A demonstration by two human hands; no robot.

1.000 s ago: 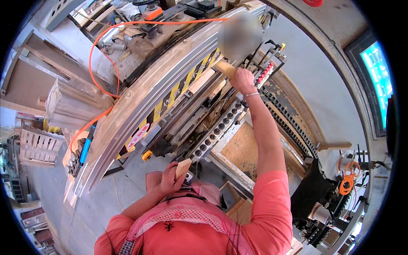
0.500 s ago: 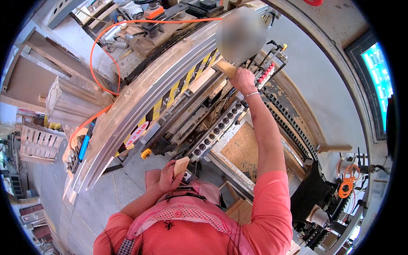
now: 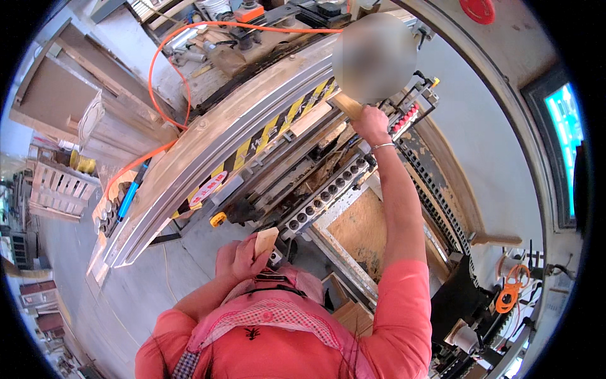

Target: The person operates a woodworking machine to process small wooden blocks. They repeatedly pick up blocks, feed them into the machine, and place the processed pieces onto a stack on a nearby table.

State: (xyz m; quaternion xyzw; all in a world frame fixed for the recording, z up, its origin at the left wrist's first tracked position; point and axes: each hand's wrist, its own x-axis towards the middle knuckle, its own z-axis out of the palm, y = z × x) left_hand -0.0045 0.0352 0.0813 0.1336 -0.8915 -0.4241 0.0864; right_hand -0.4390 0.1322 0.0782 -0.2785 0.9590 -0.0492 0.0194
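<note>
My right hand (image 3: 372,124), with a thin bracelet at the wrist, reaches far out over the machine. Its fingers are closed round the end of a pale wooden strip (image 3: 348,105), whose far end runs up to a blurred patch. Close to my body, my left hand (image 3: 246,259) grips a short wooden block (image 3: 266,240), held tilted in front of the apron (image 3: 265,316). Between the two hands lies a machine rail with a row of round black caps (image 3: 323,195). Another light wooden piece (image 3: 311,120) rests along the machine beside the striped edge.
A yellow-and-black striped strip (image 3: 265,134) follows the long curved table edge (image 3: 189,148). An orange hose (image 3: 151,82) loops over that table. A lit screen (image 3: 564,142) stands at the far right, below a red button (image 3: 478,9). A slatted crate (image 3: 62,189) sits at the left.
The whole view has shifted slightly, so the machine and table appear farther right. Both hands keep their grip on the same wooden pieces, with little other movement.
</note>
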